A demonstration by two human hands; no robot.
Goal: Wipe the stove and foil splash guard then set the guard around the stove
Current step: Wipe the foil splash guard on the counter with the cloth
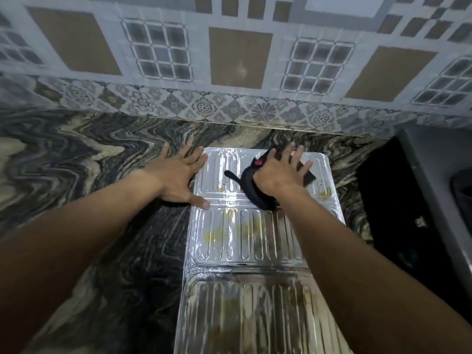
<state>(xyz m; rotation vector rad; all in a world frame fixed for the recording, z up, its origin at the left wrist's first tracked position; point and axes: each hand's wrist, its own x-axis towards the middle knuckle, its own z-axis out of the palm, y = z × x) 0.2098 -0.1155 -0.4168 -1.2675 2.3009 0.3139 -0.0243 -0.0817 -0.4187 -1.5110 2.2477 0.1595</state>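
Press the black cloth (251, 186) flat under the spread right hand (282, 175) across the yellow stains (215, 235) on the foil splash guard (245, 236) lying unfolded on the marble counter (102, 162), bracing its left edge with the open, empty left hand (178, 177).

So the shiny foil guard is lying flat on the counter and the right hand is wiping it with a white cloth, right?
Almost. The cloth is black, not white, as the head view shows. The rest holds: the foil guard lies flat on the counter, and the right hand presses the cloth on it while the left hand steadies its edge.
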